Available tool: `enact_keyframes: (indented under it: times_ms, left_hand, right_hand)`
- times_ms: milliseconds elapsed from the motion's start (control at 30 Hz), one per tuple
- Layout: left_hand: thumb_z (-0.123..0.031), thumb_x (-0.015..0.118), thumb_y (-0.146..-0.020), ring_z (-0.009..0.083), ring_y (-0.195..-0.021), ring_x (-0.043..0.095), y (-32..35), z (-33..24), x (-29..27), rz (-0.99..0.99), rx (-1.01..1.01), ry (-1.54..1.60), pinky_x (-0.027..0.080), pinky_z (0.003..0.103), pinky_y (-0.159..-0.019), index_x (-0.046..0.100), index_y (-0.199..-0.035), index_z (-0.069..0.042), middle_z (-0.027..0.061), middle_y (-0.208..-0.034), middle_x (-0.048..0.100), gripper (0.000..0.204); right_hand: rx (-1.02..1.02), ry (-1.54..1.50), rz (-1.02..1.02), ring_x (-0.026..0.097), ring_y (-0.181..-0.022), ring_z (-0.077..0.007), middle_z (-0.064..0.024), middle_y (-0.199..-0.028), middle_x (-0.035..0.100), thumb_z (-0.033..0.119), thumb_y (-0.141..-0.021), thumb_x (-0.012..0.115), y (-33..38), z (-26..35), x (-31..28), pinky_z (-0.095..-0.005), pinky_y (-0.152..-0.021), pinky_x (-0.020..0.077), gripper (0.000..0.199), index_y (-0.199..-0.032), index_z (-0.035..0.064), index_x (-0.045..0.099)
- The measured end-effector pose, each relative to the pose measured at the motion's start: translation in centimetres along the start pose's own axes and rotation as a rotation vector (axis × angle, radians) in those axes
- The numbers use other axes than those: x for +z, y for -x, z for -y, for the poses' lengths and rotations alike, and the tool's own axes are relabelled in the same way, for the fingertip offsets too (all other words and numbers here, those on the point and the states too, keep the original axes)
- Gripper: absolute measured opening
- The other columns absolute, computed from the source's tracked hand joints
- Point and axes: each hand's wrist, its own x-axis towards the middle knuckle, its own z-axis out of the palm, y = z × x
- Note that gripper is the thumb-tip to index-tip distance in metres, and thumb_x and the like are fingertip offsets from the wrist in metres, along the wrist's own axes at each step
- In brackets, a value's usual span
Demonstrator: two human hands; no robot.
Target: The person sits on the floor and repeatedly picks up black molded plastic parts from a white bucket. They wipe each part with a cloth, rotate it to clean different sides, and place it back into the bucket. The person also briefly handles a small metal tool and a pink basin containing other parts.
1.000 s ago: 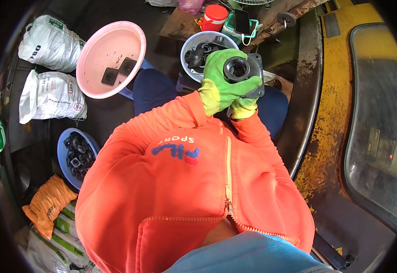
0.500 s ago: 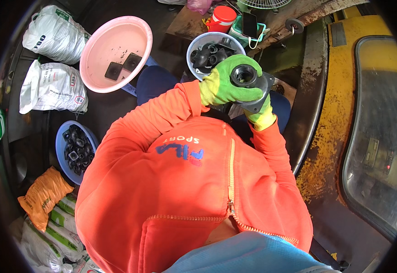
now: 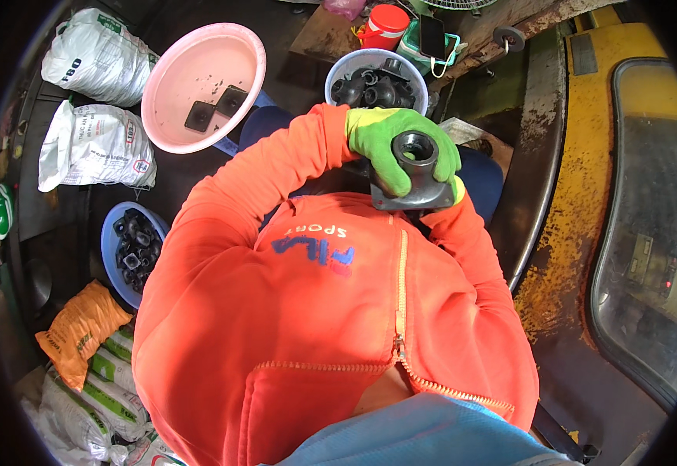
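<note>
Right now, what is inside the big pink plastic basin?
The big pink plastic basin holds two dark square metal pieces and a few small dark specks. The orange sleeve covers nothing of its inside.

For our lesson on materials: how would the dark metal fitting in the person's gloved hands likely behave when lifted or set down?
The metal fitting looks thick-walled and solid, so probably heavy for its size and stiff. Its flat square base suggests it would sit steady rather than roll. The left hand wears a coated glove, which probably helps grip the metal.

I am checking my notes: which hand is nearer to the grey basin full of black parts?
Left. The left hand in its green glove grips the metal fitting just below the grey basin. The right hand is mostly hidden under the fitting, farther away.
</note>
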Motion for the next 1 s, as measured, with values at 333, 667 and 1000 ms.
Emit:
enact_keyframes:
  times_ms: [333, 667, 1000]
  left_hand:
    - [-0.028, 0.087, -0.060, 0.0313, -0.128, 0.047, -1.3, -2.6, 1.7, -0.593, -0.113, -0.551, 0.039, 0.043, -0.104, 0.057, -0.124, -0.006, 0.0140, -0.138, 0.051, 0.075]
    - [-0.008, 0.083, -0.065, 0.0254, -0.107, 0.060, -0.4, -2.0, 3.3, -0.580, 0.210, -0.373, 0.048, 0.038, -0.092, 0.062, -0.105, -0.005, 0.0130, -0.118, 0.063, 0.045]
    - [-0.019, 0.084, -0.062, 0.0305, -0.108, 0.062, -0.1, -2.5, 2.3, -0.282, 0.109, -0.063, 0.047, 0.042, -0.095, 0.065, -0.099, -0.004, 0.0147, -0.113, 0.067, 0.044]
  right_hand:
    - [-0.242, 0.255, -0.402, 0.064, -0.101, -0.0201, -0.0073, -0.111, 0.065, 0.012, -0.081, 0.070, -3.2, 1.2, -0.5, -0.0320, -0.082, 0.0524, 0.039, -0.117, 0.0027, 0.059]
    - [-0.118, 0.361, -0.227, 0.059, -0.106, -0.0212, -0.0071, -0.111, 0.062, 0.021, -0.071, 0.081, -1.8, 3.2, 0.7, -0.0339, -0.089, 0.0482, 0.054, -0.117, 0.0050, 0.058]
    - [-0.361, 0.821, 0.176, 0.059, -0.111, -0.0198, -0.0061, -0.120, 0.060, 0.020, -0.067, 0.087, -0.8, 3.0, -0.9, -0.0346, -0.091, 0.0492, 0.070, -0.127, 0.0068, 0.053]
